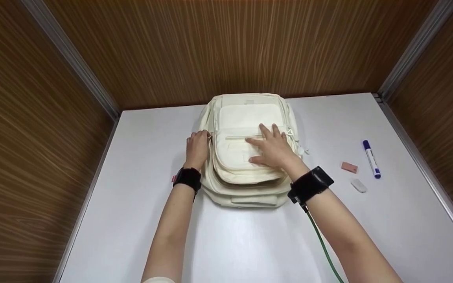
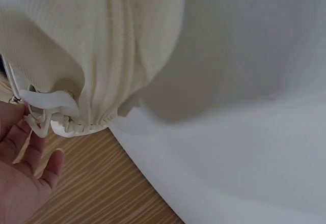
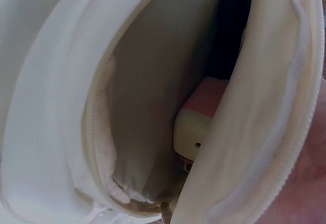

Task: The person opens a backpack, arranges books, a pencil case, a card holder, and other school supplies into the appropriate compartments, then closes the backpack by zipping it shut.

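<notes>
A cream backpack point(image 1: 252, 114) lies on its back on the table, one front compartment point(image 3: 147, 91) unzipped and gaping at its lower edge. At the backpack's left side, my left hand point(image 1: 197, 148) pinches a small zipper pull point(image 2: 18, 100) between thumb and index finger. A white plastic hook point(image 2: 42, 124) hangs by those fingers. My right hand point(image 1: 272, 149) rests on the front pocket panel with its fingers spread. Inside the compartment, a pink-and-cream object point(image 3: 193, 124) and something dark point(image 3: 232, 35) show, partly hidden by the flap.
To the right on the white table point(image 1: 140, 165) lie a blue-capped marker point(image 1: 372, 159), a reddish eraser-like block point(image 1: 349, 167) and a small grey-white piece point(image 1: 358, 185). Wood-grain panels point(image 1: 226, 51) stand at the back and sides. A green cable point(image 1: 323, 243) trails from the right wrist strap.
</notes>
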Tool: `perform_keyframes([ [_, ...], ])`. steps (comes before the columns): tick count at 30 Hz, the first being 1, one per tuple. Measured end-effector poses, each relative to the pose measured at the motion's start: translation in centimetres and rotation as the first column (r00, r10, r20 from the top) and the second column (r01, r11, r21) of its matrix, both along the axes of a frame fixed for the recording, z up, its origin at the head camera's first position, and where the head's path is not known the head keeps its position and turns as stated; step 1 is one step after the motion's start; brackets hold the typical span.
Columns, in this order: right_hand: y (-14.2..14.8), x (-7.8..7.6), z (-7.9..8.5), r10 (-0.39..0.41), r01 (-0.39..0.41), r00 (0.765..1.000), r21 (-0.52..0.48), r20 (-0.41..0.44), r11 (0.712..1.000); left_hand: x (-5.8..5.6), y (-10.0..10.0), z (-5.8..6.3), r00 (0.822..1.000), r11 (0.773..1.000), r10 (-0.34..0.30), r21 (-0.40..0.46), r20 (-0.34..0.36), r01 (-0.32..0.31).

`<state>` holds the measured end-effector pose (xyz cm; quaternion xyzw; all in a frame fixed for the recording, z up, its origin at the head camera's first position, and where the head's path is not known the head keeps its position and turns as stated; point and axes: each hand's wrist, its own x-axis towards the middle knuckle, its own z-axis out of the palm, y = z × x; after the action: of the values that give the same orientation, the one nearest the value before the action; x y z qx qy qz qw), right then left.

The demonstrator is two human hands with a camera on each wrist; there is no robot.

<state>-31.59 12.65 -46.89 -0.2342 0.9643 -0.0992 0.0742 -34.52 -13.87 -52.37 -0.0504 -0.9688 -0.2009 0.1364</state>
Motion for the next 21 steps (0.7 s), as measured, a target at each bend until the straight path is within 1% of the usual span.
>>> perform_keyframes([
  [5,0.3,0.0,0.1,-0.006,0.006,1.000,0.010,0.001,1.000,0.4,0.1,0.3,0.997,0.999,-0.031,-0.044,-0.064,0.029],
  [8,0.3,-0.1,0.1,-0.005,0.005,1.000,0.023,0.000,1.000,0.6,0.1,0.4,0.994,0.996,-0.055,-0.080,-0.091,0.047],
  [10,0.3,-0.1,0.1,-0.002,0.002,1.000,0.035,-0.002,0.999,0.8,0.1,0.3,0.993,0.995,-0.065,-0.082,-0.101,0.056],
  [13,0.2,-0.1,-0.1,0.002,-0.002,1.000,0.058,-0.005,0.998,1.1,0.2,0.2,0.990,0.996,-0.076,-0.065,-0.119,0.069],
  [16,0.0,-0.1,-0.1,0.002,-0.002,1.000,0.068,-0.004,0.998,1.5,0.2,0.1,0.991,0.997,-0.077,-0.025,-0.110,0.075],
  [21,-0.1,0.0,0.0,0.001,-0.001,1.000,0.072,0.004,0.997,2.4,0.2,0.4,0.997,0.997,-0.071,0.023,-0.026,0.072],
])
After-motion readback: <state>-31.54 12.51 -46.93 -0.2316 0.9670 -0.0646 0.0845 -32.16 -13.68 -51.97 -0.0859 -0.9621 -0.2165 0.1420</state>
